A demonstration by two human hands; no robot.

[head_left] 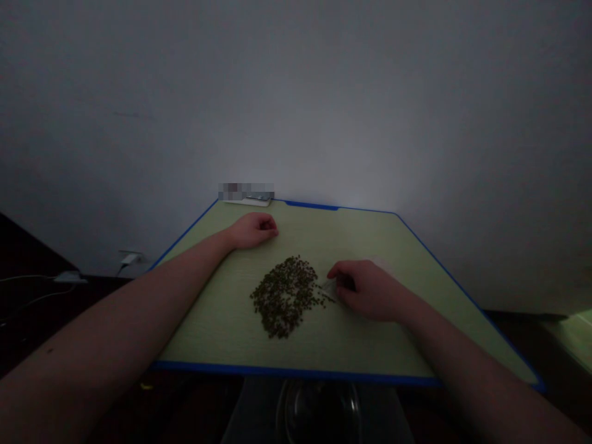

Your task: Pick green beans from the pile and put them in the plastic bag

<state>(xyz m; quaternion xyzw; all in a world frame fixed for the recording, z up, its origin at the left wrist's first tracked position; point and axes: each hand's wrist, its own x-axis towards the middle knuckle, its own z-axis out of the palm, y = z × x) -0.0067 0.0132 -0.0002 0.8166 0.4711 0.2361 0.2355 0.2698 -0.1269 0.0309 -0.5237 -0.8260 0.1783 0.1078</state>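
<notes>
A loose pile of small green-brown beans or seeds (287, 296) lies spread on the middle of the pale green table (222, 333). My right hand (363, 288) rests just to the right of the pile, with its fingers curled in towards the thumb. At its fingertips a thin, pale, see-through piece (329, 287) shows beside a few stray seeds; its kind cannot be made out in the dim light. Beyond the pile on the left, my left hand (254, 230) lies on the table in a loose fist, apart from the seeds, with nothing visible in it.
Blue edging (296, 370) runs round the table. At the far left corner sits a flat white item (247, 201), partly blurred out. Below the near edge, a round shiny container (319, 410) stands between my legs. A plug (131, 260) and cables are at the left wall.
</notes>
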